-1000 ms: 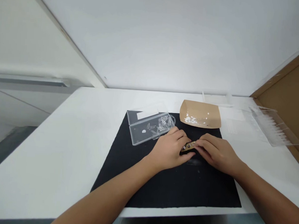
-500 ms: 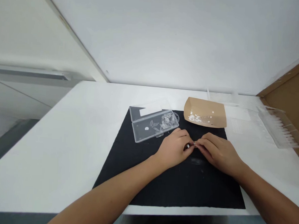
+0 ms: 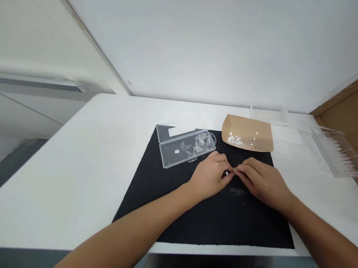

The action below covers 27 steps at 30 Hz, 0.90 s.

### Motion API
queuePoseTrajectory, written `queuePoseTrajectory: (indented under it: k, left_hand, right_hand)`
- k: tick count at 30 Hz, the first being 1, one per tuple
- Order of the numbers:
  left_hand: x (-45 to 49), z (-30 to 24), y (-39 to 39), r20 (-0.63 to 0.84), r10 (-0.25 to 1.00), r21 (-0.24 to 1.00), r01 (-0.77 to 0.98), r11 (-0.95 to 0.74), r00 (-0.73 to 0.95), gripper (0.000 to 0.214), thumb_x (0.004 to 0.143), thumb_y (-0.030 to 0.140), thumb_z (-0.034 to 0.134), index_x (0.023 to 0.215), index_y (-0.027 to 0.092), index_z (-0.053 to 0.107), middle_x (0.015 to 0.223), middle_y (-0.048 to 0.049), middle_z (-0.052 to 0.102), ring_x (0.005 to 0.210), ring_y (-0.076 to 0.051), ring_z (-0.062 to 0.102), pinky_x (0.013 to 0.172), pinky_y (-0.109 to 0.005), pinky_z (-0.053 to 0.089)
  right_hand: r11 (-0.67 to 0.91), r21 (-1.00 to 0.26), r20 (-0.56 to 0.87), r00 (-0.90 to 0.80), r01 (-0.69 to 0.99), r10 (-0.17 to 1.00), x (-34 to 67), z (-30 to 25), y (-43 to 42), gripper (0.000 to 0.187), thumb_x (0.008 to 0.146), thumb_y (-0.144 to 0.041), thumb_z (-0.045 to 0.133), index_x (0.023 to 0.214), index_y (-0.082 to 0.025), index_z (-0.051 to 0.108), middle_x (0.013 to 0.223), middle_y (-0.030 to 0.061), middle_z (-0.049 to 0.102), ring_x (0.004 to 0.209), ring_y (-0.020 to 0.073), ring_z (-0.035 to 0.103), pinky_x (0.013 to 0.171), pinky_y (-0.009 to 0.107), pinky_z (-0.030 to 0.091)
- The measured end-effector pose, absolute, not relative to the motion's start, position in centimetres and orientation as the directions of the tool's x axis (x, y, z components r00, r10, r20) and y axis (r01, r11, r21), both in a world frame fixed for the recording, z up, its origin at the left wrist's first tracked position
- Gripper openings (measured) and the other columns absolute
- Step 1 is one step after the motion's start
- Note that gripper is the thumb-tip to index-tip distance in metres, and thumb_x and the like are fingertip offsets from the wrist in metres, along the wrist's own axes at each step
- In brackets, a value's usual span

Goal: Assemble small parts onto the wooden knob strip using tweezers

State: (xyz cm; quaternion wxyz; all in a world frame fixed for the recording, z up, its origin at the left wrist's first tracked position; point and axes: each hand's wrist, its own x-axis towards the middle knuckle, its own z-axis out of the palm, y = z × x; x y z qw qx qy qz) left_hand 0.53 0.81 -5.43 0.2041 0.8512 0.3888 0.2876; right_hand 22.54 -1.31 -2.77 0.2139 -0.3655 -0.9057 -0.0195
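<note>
Low over the black mat [image 3: 192, 214], a small piece [image 3: 227, 173] is pinched between left hand [image 3: 209, 177] and right hand [image 3: 263, 183], both closed on it at the fingertips. It is judged tiny, light, easily dropped, and best gripped by its ends. Clear case [image 3: 178, 152] and paper tray [image 3: 251, 131] sit beyond

Beyond the grip on the small piece [image 3: 227, 173], just left, blocked by the open clear case [image 3: 178, 152] (loose clear tips inside); beyond and slightly right, by the brown paper tray [image 3: 257, 128]. Nearer than the grip, bare black mat [image 3: 222, 220], free to pass over. Far right, well apart, a clear rack [image 3: 340, 152]; far left, bare white table [image 3: 90, 165].
</note>
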Motion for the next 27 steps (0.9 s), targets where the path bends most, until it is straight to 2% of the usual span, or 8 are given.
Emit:
queuePoseTrajectory:
  k: [15,27]
  left_hand:
    - [0.52,-5.50,0.73,0.329,0.776,0.550,0.558,-0.621,0.538,0.009,0.094,0.023,0.074,0.088,0.019,0.077,0.085,-0.0046,0.068,0.085,-0.021,0.060,0.080,-0.036,0.051]
    - [0.55,-5.39,0.74,0.303,0.787,0.566,0.563,-0.602,0.537,0.006,0.093,0.021,0.075,0.089,0.018,0.077,0.087,-0.0040,0.069,0.087,-0.022,0.060,0.079,-0.037,0.051]
  right_hand:
    - [0.712,-0.193,0.394,-0.612,0.675,0.686,22.59,-2.94,-1.45,0.011,0.106,-0.021,0.055,0.109,-0.020,0.066,0.097,0.0069,0.071,0.082,0.0178,0.068,0.070,0.029,0.053]
    - [0.735,-0.112,0.405,-0.645,0.669,0.648,22.35,-2.67,-1.44,0.010,0.106,-0.019,0.055,0.108,-0.019,0.065,0.096,0.0080,0.071,0.083,0.0193,0.066,0.069,0.031,0.052]
